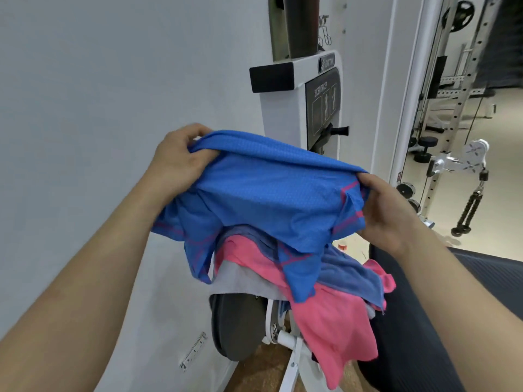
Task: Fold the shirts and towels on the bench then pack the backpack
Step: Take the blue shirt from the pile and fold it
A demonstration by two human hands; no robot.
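Note:
A blue mesh shirt point(263, 199) with pink seams hangs stretched between my hands, raised above the pile. My left hand point(177, 159) grips its upper left edge. My right hand point(387, 210) grips its right edge near a pink seam. Under it a pink shirt point(331, 315), a blue-grey towel point(348, 273) and a grey cloth point(235, 275) lie heaped on the bench seat point(240, 323). The shirt's lower hem drapes onto this heap. No backpack is in view.
A white wall point(99, 80) stands close on the left. Behind the pile rises a white gym machine point(297, 103). A dark ribbed mat or pad point(410, 321) is at the right. Farther right are racks, dumbbells point(424, 148) and a cable pulley point(472, 154).

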